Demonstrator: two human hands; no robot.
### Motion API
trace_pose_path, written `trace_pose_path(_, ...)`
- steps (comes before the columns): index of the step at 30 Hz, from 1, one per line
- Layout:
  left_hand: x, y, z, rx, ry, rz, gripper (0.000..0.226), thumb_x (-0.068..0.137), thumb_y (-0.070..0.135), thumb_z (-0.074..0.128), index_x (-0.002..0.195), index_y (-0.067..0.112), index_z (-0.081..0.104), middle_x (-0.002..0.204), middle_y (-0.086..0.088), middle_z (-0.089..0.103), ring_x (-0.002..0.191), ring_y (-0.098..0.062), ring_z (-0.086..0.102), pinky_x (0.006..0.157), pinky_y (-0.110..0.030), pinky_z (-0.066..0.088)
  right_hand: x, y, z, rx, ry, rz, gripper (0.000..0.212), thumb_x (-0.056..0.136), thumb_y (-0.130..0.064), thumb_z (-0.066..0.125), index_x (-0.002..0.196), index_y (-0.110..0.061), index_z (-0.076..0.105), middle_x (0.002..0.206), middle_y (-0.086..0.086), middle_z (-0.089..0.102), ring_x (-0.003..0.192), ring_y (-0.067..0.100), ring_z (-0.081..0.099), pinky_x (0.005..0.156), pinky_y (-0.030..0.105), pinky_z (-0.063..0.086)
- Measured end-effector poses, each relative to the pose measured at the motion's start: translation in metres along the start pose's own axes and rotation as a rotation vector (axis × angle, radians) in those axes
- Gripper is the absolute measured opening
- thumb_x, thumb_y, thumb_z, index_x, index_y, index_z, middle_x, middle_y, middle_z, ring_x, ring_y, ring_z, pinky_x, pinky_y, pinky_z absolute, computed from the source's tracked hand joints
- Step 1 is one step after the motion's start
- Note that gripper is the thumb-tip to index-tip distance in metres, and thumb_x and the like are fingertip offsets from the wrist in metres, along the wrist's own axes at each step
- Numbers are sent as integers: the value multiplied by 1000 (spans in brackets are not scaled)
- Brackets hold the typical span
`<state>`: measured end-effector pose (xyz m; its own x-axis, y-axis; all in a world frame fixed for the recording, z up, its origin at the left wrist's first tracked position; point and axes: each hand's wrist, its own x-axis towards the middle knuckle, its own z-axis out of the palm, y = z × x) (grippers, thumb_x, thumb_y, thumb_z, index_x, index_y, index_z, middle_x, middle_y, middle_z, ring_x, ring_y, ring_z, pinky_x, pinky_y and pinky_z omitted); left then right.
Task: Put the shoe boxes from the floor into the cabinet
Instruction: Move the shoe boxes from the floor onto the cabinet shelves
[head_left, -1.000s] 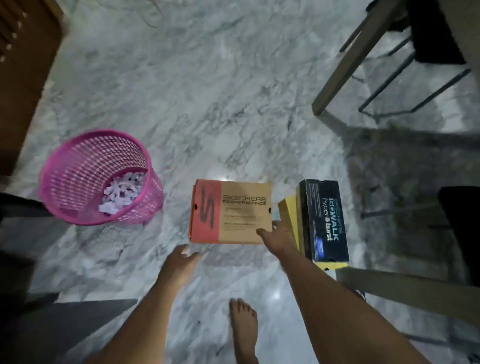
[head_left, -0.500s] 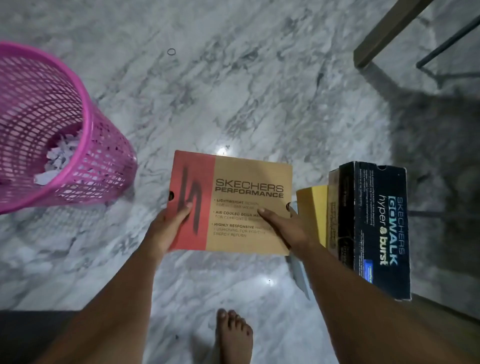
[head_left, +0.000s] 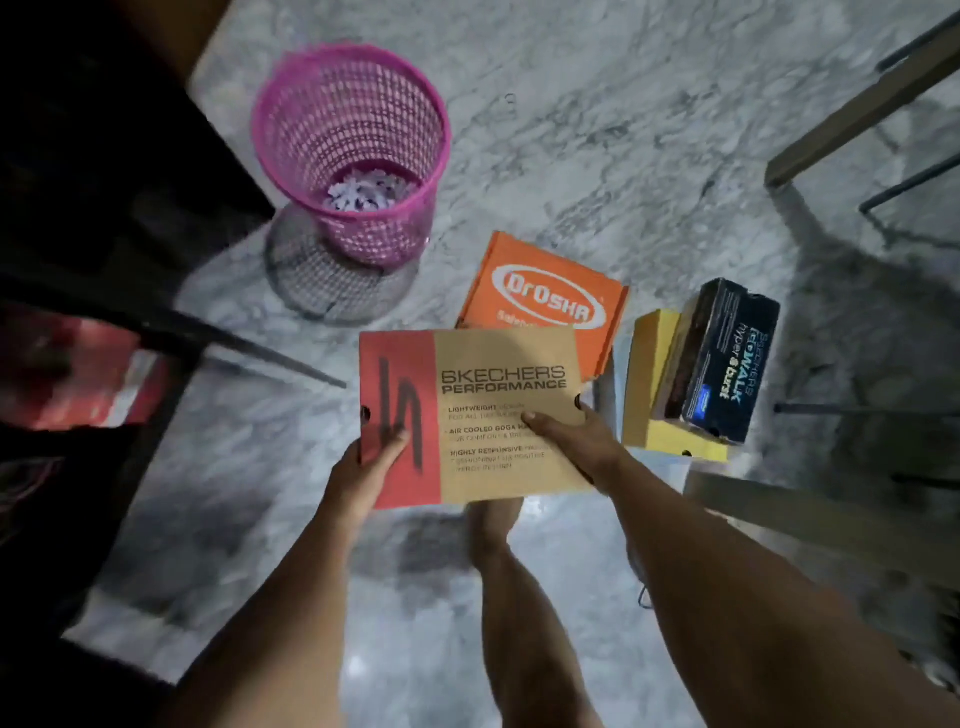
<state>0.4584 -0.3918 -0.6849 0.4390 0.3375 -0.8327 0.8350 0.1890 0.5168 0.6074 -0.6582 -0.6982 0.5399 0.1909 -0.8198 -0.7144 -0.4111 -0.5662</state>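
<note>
Marble floor (head_left: 597, 171): pink mesh bin (head_left: 353, 150), orange box (head_left: 545, 299), yellow box (head_left: 649, 374) w/ black box (head_left: 727, 358) apparently atop.

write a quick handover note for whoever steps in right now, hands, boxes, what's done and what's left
Left hand: grips the red end of the Skechers Performance box, thumb on top.
Right hand: grips the tan end of the same box, thumb on top.
That box is held above the marble floor, level, lid up.
On the floor: orange DrOsha box, and a black GoWalk box resting on a yellow box.
Pink waste basket stands beyond them, left.
Done: one box picked up.
Left: place it in the cabinet, then the other three.
</note>
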Motion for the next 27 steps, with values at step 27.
trace_pose_path(27, -317, -183, -451, -993, 922, 140, 70, 60, 70, 76, 122, 45, 56, 121, 5, 68, 115, -26, 65, 99, -56, 53, -398, -214, 549, -595, -440, -373, 41, 80, -29, 86, 112, -7, 71, 105, 11, 75, 78, 18, 70, 54, 26, 57)
